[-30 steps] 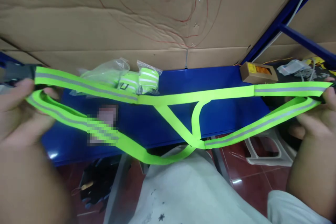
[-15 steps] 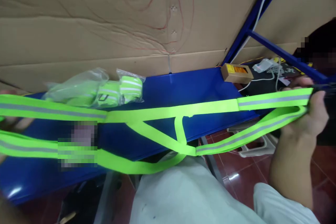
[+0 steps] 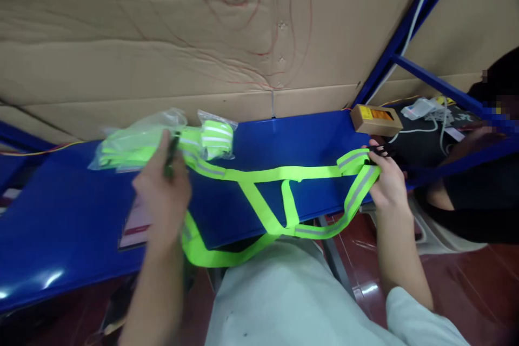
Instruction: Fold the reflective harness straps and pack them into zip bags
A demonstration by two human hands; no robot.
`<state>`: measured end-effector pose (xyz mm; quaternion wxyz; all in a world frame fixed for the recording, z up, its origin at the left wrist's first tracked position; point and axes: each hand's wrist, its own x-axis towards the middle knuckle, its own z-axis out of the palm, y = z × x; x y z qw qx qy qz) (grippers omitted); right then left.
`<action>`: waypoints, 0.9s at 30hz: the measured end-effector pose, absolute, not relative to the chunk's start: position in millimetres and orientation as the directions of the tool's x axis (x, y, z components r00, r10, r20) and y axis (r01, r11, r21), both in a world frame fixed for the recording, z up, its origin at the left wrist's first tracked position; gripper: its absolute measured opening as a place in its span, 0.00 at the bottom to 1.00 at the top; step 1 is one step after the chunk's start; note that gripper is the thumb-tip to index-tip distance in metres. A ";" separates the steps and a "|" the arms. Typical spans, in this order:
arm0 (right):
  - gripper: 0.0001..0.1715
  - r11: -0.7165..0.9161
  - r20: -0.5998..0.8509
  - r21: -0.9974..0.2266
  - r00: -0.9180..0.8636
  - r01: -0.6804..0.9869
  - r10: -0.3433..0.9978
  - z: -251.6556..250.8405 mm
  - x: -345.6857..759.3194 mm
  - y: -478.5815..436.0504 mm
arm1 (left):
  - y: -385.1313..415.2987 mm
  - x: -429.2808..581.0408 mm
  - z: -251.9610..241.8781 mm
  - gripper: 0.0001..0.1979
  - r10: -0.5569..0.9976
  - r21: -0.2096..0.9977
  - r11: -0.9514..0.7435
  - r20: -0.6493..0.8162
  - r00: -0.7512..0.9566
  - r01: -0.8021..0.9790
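A neon green reflective strap harness (image 3: 284,203) with grey stripes hangs between my two hands above the blue table (image 3: 73,216). My left hand (image 3: 164,192) is closed on its left end, near a black buckle. My right hand (image 3: 387,178) grips the right end, where the two striped bands meet at another black buckle. The harness sags toward my lap in the middle. Behind my left hand lie clear plastic bags (image 3: 138,138) with folded green harnesses (image 3: 217,138) inside.
Cardboard sheets (image 3: 203,38) form the wall behind the table. A small brown box (image 3: 375,119) sits at the table's right end. Another person (image 3: 478,173) in dark clothes sits at the right, beside cables and a blue frame post (image 3: 401,32). Red tiled floor lies below.
Both hands have come inward from the frame's edges toward the table, so the harness, stretched wide before, is now shorter and slack. The camera has turned a little right.
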<state>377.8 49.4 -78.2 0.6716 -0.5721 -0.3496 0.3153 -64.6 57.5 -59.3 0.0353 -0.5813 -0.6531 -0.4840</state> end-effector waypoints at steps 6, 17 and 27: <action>0.34 0.114 0.581 -0.563 0.294 0.819 0.759 -88.8 317.5 73.3 | 67.2 5.5 -68.8 0.36 0.732 0.399 -0.206 0.669 -0.130 0.894; 0.44 0.206 0.529 -0.332 0.001 0.920 0.848 -80.5 210.8 69.2 | 61.2 91.2 -91.4 0.32 0.778 0.287 -0.234 0.628 0.002 0.929; 0.45 0.216 0.552 -0.267 -0.034 0.939 0.833 -88.8 207.2 65.1 | 60.5 95.1 -91.9 0.32 0.825 0.190 -0.164 0.565 0.029 0.968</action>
